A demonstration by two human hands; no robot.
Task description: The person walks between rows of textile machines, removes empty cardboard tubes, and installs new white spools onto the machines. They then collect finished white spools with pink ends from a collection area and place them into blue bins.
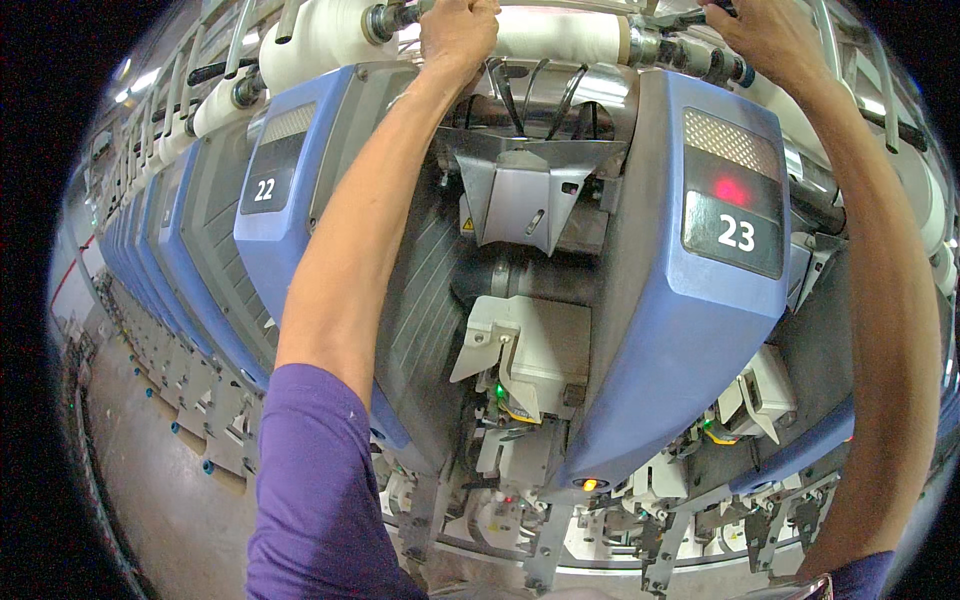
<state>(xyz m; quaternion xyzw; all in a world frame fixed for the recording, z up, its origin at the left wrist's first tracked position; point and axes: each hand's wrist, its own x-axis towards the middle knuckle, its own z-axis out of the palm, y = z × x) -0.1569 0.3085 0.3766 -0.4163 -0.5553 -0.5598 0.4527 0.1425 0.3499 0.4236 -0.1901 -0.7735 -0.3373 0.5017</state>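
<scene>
Bright overhead light; sharp centre; fisheye-bent, dark rim

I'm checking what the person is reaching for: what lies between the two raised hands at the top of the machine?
In the head view, a white yarn package on its holder spans the gap between the left hand and right hand.

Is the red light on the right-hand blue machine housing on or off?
On. The red indicator light glows brightly on the blue housing, below its mesh grille.
</scene>
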